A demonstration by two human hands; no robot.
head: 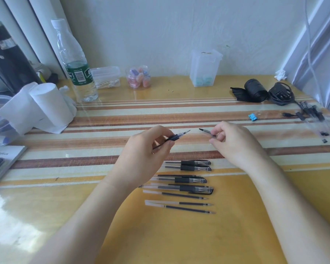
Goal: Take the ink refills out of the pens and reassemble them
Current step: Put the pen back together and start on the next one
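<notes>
L hand [147,149] grips uncapped pen [176,137]; R hand [231,141] pinches cap [206,131]. At least 3 refills [185,195] lie out; several capped pens [195,165] beside them, prob. still to do.

Left hand [147,147], right hand [234,141] bare; forearms bare down to frame edge.

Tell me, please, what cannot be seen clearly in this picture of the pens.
- Head view: left hand covers the back of the held pen.
- Head view: the clear piece in the right hand is too small to identify.
- Head view: the far pens are blurred and cut by the right edge.
</notes>
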